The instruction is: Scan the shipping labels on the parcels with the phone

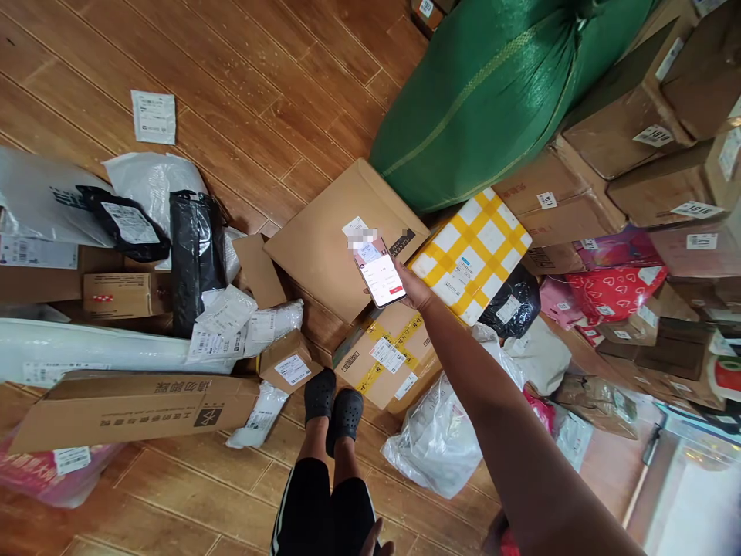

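My right hand is stretched out over the parcels and grips a smartphone with a lit screen. The phone hovers above a flat brown cardboard parcel with a white label. Just right of it lies a yellow-and-white checked parcel. Below the phone sits a brown box taped in yellow. My left hand shows only at the bottom edge beside my leg; its fingers look loosely curled and I see nothing in them. My feet in black clogs stand on the wooden floor.
A big green woven sack stands behind the parcels. Stacked brown cartons fill the right side, with red and pink bags below. At left lie white and black mailers, a long carton and a loose label.
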`<state>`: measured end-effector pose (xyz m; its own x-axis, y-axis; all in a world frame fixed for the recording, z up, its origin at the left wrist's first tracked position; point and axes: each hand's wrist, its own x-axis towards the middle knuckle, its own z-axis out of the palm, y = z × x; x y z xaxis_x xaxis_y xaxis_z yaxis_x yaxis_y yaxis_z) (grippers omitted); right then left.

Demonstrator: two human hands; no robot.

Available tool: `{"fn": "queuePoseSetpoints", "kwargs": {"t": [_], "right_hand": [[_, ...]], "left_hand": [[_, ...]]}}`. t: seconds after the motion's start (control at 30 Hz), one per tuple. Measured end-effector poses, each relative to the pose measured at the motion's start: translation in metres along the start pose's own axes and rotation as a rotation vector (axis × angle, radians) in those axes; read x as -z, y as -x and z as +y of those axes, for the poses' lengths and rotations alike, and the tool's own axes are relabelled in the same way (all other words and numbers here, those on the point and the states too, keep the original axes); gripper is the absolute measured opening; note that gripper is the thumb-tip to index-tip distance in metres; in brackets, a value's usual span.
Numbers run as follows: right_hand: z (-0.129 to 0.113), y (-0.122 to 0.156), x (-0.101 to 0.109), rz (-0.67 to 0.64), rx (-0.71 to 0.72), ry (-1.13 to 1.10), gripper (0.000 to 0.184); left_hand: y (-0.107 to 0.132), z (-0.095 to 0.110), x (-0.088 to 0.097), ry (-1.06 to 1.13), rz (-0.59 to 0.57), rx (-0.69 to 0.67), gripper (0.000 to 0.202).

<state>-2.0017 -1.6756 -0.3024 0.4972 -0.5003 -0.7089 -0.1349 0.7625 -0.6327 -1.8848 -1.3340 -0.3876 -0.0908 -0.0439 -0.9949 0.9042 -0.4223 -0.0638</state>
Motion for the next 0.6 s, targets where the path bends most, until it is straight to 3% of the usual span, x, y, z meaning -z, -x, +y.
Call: {"fn": "queuePoseSetpoints", "kwargs": {"t": [0.2,0.43,0.5,0.6], "right_hand": [[-0.004,0.005,0.003,-0.044,0.050,-0.029,0.066],[-0.006,0.006,0.003,-0.040,0.052,-0.032,0.062],[-0.005,0.005,0.004,-0.034,0.049,-0.029,0.062],[-0.002,0.003,0.006,-0.059,0.056,-0.055,0.059]], "left_hand": [[0.015,-0.001,-0.003,0.012,0.007,0.027,0.031],[0.024,0.010,-0.019,0.030,0.037,0.074,0.028],[0.034,0.006,-0.022,0.031,0.043,0.106,0.027],[0.058,-0.019,-0.020,0.028,0.047,0.164,0.031]]}}
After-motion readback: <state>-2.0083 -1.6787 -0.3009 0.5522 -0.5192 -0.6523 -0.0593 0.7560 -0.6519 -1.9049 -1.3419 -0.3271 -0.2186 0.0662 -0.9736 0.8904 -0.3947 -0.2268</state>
